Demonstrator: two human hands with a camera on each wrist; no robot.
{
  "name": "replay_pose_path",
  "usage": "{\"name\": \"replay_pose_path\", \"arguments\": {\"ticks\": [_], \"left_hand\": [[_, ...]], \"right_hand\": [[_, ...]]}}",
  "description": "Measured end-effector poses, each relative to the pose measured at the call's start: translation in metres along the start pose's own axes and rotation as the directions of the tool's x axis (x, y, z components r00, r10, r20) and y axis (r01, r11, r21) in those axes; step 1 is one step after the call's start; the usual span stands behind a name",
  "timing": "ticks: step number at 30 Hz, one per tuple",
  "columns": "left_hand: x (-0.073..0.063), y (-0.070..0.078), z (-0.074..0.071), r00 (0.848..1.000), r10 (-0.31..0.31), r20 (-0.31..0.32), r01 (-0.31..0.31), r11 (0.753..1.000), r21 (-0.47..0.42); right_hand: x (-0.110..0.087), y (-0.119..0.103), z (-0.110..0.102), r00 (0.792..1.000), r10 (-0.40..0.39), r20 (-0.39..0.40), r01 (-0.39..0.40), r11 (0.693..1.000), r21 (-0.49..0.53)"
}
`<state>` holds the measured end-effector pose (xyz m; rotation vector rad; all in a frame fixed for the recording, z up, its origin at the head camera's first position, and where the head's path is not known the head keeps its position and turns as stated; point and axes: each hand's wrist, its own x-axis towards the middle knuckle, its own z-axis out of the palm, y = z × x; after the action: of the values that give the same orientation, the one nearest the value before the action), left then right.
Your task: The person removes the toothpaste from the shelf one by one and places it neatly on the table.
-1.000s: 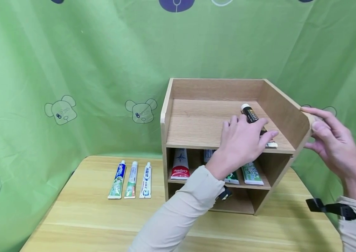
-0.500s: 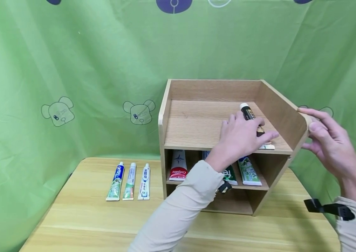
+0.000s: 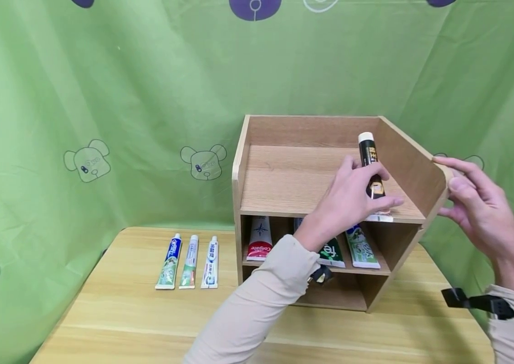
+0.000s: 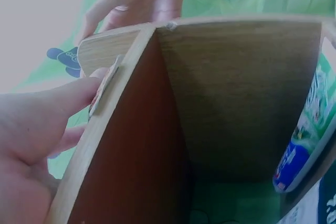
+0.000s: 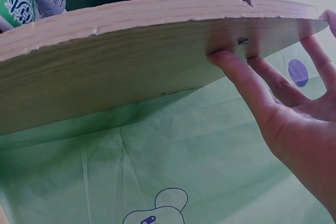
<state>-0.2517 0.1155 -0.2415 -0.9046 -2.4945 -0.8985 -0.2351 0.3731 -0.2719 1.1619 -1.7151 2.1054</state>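
Wooden shelf unit [image 3: 293,213] stands toward the worktop's rear edge [image 3: 116,303], the right hand [image 3: 484,205] pinching its side panel [image 3: 414,164], apparently to steady it. Near the top deck's [image 3: 293,174] front right corner, the left hand's grip [image 3: 345,194] clasps a black tube [image 3: 368,150], tilted cap-up; fingers [image 3: 377,171] hide parts of it.

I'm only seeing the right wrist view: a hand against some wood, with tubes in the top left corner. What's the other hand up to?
Observer: The left hand is holding a black tube over the top of the shelf.
Visitor: Oh! Are there any tubes on the table?
Observer: Yes, three tubes lie side by side on the table, to the left of the shelf.
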Motion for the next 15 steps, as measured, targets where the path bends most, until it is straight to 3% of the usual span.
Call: {"name": "replay_pose_path", "arguments": {"ticks": [7, 15], "left_hand": [[0.000, -0.006, -0.004, 1.000, 0.000, -0.019, -0.003, 0.988, -0.154], [-0.010, -0.002, -0.011, 0.999, 0.048, -0.008, -0.048, 0.965, -0.258]], "right_hand": [[-0.001, 0.000, -0.001, 1.000, 0.005, -0.001, -0.005, 1.000, -0.005], [-0.002, -0.001, -0.001, 1.000, 0.015, 0.000, -0.015, 1.000, -0.026]]}}
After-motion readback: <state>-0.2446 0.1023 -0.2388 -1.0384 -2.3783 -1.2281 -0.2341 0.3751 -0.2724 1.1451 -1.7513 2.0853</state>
